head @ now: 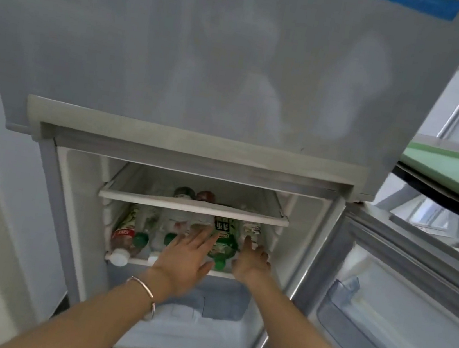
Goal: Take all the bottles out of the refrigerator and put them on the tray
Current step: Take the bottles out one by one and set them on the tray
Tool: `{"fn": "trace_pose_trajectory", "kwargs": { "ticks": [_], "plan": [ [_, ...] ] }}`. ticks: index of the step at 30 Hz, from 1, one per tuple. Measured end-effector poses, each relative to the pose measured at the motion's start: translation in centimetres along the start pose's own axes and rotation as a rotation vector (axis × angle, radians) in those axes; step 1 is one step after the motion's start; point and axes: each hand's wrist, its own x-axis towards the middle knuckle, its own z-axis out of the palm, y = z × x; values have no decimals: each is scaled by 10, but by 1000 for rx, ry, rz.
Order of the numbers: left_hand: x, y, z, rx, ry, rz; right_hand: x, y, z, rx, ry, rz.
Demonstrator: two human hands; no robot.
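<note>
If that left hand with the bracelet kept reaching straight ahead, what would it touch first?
Probably the clear plastic bottle lying on the lower fridge shelf; the open left hand points at it, though depth is unclear.

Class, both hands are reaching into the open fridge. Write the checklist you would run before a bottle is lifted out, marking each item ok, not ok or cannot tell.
1. Refrigerator door open: ok.
2. Bottles within reach on the lower shelf: ok.
3. Left hand open over the bottles, nothing gripped: ok.
4. Right hand closed on a bottle: cannot tell.
5. Green-capped bottle lying on its side: ok.
6. Tray in view: not ok.
</note>
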Motion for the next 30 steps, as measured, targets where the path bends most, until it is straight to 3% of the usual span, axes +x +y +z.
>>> {"fn": "trace_pose_trajectory", "kwargs": {
  "ticks": [6,15,21,26,30],
  "plan": [
    [20,-6,20,-117,-81,-56,32,0,14,250,258,57],
    [35,15,3,-139,-52,-69,-4,6,9,290,470,-185],
    [17,41,-29,-230,-32,-70,-64,6,-19,134,520,-297],
    [-11,69,-62,-499,-53,-37,-133,10,-63,99,534,-423],
    [-42,99,-96,-625,118,5,-190,12,-114,130,551,-521]
  ]
}}
